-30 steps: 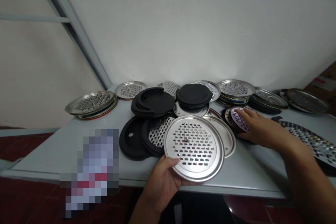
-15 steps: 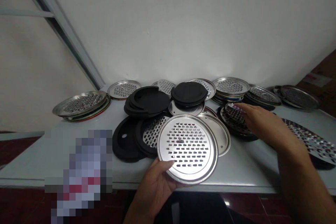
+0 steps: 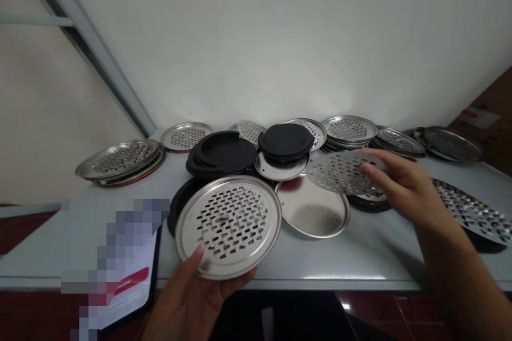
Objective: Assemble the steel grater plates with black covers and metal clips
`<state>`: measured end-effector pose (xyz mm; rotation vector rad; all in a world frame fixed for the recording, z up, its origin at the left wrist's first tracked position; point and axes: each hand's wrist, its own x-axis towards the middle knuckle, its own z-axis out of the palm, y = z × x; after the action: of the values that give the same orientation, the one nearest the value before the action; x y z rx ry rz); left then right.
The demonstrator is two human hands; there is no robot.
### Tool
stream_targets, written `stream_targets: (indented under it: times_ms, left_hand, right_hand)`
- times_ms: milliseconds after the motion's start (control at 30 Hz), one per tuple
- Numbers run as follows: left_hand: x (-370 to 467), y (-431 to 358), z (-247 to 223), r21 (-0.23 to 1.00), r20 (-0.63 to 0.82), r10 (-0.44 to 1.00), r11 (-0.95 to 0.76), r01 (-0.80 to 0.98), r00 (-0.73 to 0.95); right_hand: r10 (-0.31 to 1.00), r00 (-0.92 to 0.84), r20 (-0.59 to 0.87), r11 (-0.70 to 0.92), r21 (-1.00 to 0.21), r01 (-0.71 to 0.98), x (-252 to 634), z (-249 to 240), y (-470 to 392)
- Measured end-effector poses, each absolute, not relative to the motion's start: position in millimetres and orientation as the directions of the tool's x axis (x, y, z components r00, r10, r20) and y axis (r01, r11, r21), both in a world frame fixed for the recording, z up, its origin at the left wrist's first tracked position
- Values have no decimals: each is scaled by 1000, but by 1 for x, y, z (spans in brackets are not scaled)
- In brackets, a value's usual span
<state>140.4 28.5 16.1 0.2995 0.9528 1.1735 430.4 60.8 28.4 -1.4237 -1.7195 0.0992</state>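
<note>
My left hand grips a round metal grater plate by its near edge, thumb on top and fingers underneath. The plate has a raised rim and rows of slots, and it is tilted towards me above the table's front edge. In my right hand is a thinner perforated grater disc, pinched at its right side and raised above the table. Under and left of that disc lies a plain round metal plate. A dark-rimmed round grater shows partly below my right hand.
Black round plastic pieces lie stacked mid-table, with another black disc beside them. More grater plates line the wall, and a stack sits at left. A long curved grater is at right. A partly blurred tablet-like screen is front left.
My right hand has lifted the perforated disc from the dark-rimmed grater and moved it left. My left hand has shifted left with its grater plate, uncovering more of the plain metal plate.
</note>
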Motion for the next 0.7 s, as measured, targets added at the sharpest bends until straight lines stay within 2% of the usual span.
stream_targets:
  times_ms: [100,200,300,700]
  left_hand:
    - [141,25,19,679,-451,892,355,-643,16]
    - [141,25,20,705,-426,905,315,-636,-24]
    - [141,26,20,716,-410,912,303,-629,-27]
    - [139,18,9,729,-436,899,332,-598,-33]
  right_hand:
    - [827,-346,443,525,-388,757,417,30,52]
    - [774,-555,307,622,-199,757,402,25,46]
    - [773,-596,216,626,-109,772,393,14,44]
    - [849,-520,92,527,-195,827,397,9,49]
